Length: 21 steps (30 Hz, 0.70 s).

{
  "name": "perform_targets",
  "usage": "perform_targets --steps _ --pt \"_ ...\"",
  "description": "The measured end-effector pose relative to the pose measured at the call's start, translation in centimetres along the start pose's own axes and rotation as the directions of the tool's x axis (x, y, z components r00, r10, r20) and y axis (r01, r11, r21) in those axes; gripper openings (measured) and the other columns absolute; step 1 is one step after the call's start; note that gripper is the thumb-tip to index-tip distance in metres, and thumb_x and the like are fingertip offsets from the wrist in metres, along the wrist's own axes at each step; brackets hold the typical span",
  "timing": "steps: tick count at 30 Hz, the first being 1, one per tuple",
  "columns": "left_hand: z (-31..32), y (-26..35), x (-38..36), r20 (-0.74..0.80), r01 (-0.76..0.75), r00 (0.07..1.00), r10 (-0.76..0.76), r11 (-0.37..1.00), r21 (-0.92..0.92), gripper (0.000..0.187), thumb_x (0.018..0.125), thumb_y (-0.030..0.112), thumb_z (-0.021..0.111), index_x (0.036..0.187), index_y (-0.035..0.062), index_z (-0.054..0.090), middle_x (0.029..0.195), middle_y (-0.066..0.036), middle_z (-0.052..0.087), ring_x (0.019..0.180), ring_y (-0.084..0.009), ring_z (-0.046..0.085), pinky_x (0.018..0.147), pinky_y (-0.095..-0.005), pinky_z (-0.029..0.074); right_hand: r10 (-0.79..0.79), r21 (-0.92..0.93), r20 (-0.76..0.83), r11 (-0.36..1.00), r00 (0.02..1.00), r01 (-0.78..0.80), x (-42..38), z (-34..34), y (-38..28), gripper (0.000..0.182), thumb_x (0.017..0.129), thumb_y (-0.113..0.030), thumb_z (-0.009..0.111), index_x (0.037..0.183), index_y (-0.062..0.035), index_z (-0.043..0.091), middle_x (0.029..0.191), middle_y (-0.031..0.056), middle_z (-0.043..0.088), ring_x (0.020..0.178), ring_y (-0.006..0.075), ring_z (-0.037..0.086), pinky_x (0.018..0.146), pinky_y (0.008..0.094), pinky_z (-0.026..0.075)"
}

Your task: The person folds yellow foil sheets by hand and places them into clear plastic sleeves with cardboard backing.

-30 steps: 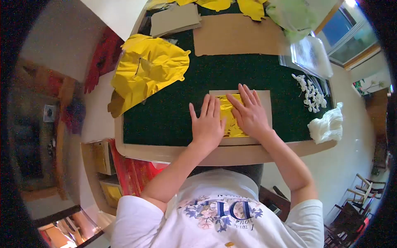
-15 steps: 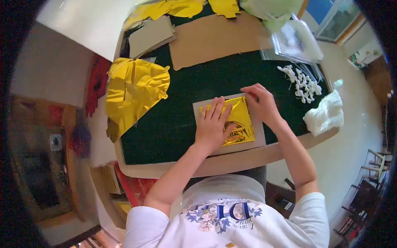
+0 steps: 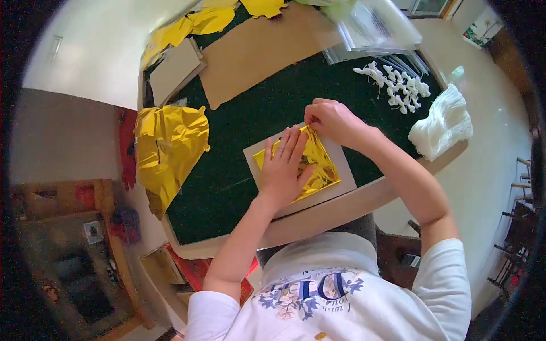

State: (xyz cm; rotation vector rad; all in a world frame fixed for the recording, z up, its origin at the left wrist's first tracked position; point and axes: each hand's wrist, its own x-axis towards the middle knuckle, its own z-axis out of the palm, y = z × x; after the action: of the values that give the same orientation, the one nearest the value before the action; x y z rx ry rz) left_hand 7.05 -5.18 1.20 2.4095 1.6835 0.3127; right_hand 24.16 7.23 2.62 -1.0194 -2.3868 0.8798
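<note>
A square of shiny gold foil [image 3: 322, 165] lies on a grey cardboard sheet [image 3: 346, 165] near the front edge of the table. My left hand [image 3: 280, 175] rests flat on the foil's left half with its fingers spread, hiding part of it. At the foil's upper corner, my right hand [image 3: 336, 123] is closed in a pinch, with its fingertips on the foil's edge. The exact grip there is partly hidden by the curled fingers.
A large crumpled gold foil piece [image 3: 169, 150] lies at the left. Behind are brown cardboard [image 3: 259, 51], grey boards [image 3: 175, 71] and clear plastic sleeves [image 3: 378, 28]. White knotted pieces [image 3: 398, 85] and a white bundle [image 3: 442, 126] sit at the right of the green tabletop [image 3: 227, 187].
The camera view has turned, so the table appears tilted. My right hand has closed into a pinch at the foil's upper corner. My left hand stays flat on the foil.
</note>
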Motion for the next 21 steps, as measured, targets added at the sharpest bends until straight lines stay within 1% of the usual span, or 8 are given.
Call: perform_targets --steps 2,5,8,11,14,17,20,21 --pt "0.1 0.0 -0.1 0.001 -0.003 1.0 0.003 1.0 0.029 0.073 0.089 0.036 0.055 0.148 0.0057 0.026 0.155 -0.014 0.023 0.145 -0.028 0.018 0.116 -0.0512 0.013 -0.026 -0.007 -0.007 1.0 1.0 0.026 0.0 -0.1 0.1 0.01 0.079 -0.003 0.063 0.088 -0.0001 0.063 0.083 0.0138 0.063 0.081 0.0302 0.063 0.072 0.0364 0.052" --pt "0.0 0.1 -0.1 -0.011 0.014 1.0 -0.014 1.0 0.025 0.071 0.091 0.038 0.055 0.149 0.0095 0.026 0.156 -0.011 0.023 0.145 -0.0243 0.02 0.116 -0.0519 0.014 0.111 0.16 0.047 0.98 0.993 -0.118 -0.3 -0.9 -0.9 0.009 0.081 -0.005 0.063 0.088 0.0011 0.063 0.082 0.014 0.066 0.081 0.0275 0.066 0.072 0.0345 0.053" --pt "0.2 0.0 -0.1 0.0 0.008 1.0 -0.008 1.0 0.01 0.072 0.089 0.034 0.058 0.148 0.0057 0.028 0.155 -0.013 0.024 0.144 -0.029 0.02 0.115 -0.0509 0.013 0.171 0.163 0.048 0.971 0.984 -0.177 -0.3 -0.7 -0.7 0.01 0.083 -0.005 0.062 0.09 0.0022 0.063 0.081 0.0135 0.068 0.075 0.0224 0.068 0.069 0.0317 0.054" --pt "0.2 -0.1 -0.1 -0.027 -0.019 0.999 0.019 1.0 -0.008 0.071 0.088 0.033 0.059 0.147 0.0073 0.029 0.155 -0.013 0.024 0.144 -0.0296 0.021 0.115 -0.0513 0.013 0.349 0.224 0.176 0.896 0.92 -0.383 -0.2 -1.3 -1.7 0.013 0.083 -0.005 0.061 0.094 0.0027 0.062 0.079 0.0125 0.068 0.068 0.0182 0.068 0.065 0.03 0.054" --pt "0.3 -0.3 -0.2 -0.051 -0.045 0.998 0.044 0.999 -0.023 0.069 0.089 0.032 0.059 0.147 0.0083 0.03 0.154 -0.014 0.026 0.143 -0.0301 0.023 0.115 -0.0519 0.014 0.424 0.249 0.205 0.849 0.882 -0.466 -0.2 -0.9 -1.4 0.014 0.084 -0.005 0.06 0.095 0.0023 0.061 0.076 0.0117 0.067 0.063 0.0149 0.067 0.061 0.0292 0.054" --pt "0.4 -0.3 -0.2 -0.059 -0.052 0.997 0.052 0.999 -0.006 0.068 0.089 0.032 0.058 0.147 0.0085 0.031 0.153 -0.014 0.028 0.143 -0.0303 0.024 0.115 -0.0522 0.014 0.451 0.139 0.178 0.869 0.875 -0.476 -0.4 -0.8 -1.6 0.013 0.083 -0.006 0.061 0.095 -0.0002 0.06 0.075 0.0113 0.067 0.065 0.0201 0.068 0.061 0.0317 0.054" --pt "0.1 -0.2 -0.1 -0.045 -0.048 0.998 0.048 0.999 -0.007 0.068 0.089 0.033 0.058 0.147 0.009 0.031 0.153 -0.014 0.029 0.143 -0.03 0.025 0.114 -0.0523 0.016 0.288 -0.073 -0.085 0.953 0.954 -0.294 -1.2 0.6 -0.7 0.01 0.082 -0.007 0.064 0.09 -0.0034 0.061 0.076 0.009 0.064 0.071 0.0255 0.067 0.065 0.0348 0.054" --pt "0.1 -0.2 -0.1 -0.05 -0.052 0.997 0.051 0.999 -0.013 0.068 0.089 0.034 0.058 0.147 0.0094 0.031 0.153 -0.014 0.029 0.143 -0.0297 0.025 0.114 -0.0523 0.016 0.21 -0.115 -0.12 0.968 0.97 -0.224 -1.6 0.4 -0.8 0.011 0.081 -0.006 0.064 0.091 -0.0045 0.062 0.078 0.0087 0.063 0.074 0.0262 0.065 0.066 0.0353 0.053"
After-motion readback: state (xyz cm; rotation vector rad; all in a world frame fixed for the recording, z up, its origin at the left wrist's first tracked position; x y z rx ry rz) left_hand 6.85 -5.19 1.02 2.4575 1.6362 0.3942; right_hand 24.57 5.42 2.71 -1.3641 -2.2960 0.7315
